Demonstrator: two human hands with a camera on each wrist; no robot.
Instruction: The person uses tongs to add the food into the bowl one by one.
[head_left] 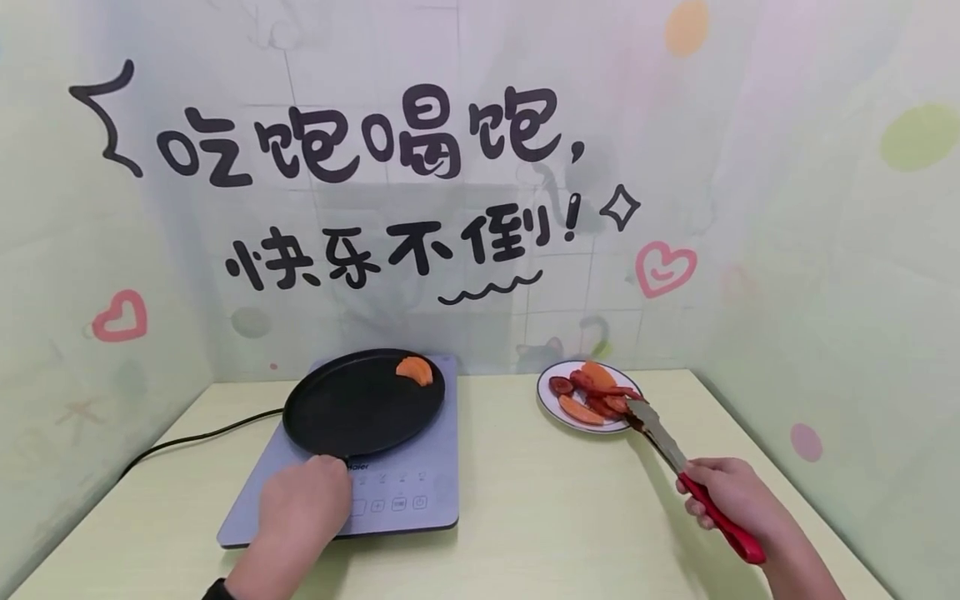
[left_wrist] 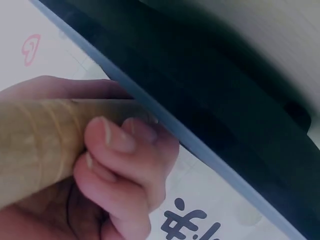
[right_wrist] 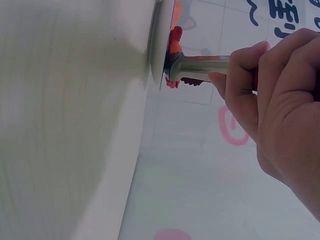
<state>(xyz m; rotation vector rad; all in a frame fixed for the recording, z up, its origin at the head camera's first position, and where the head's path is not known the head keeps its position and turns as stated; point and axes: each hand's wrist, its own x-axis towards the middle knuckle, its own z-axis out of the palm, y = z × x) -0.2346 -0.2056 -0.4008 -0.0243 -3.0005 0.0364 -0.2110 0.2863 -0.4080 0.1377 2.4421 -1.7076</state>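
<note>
My left hand [head_left: 306,500] grips the handle of a flat black pan [head_left: 352,408]. The left wrist view shows the fingers curled round this brown, ridged handle [left_wrist: 45,140]. Some orange food slices [head_left: 415,370] lie near the pan's far right edge. Over at the right, my right hand [head_left: 738,496] holds metal tongs [head_left: 663,440] by their red handles. The tips of the tongs are at the right side of a white plate [head_left: 546,405], among red and orange food pieces [head_left: 579,409]. Whether the tips pinch a piece cannot be made out.
Beneath the pan is a grey-blue induction cooker [head_left: 438,492] with a touch panel at its front. A black cord [head_left: 202,435] runs from it to the left. The pale table [head_left: 525,508] is bounded by printed walls [head_left: 480,333] at the back and sides.
</note>
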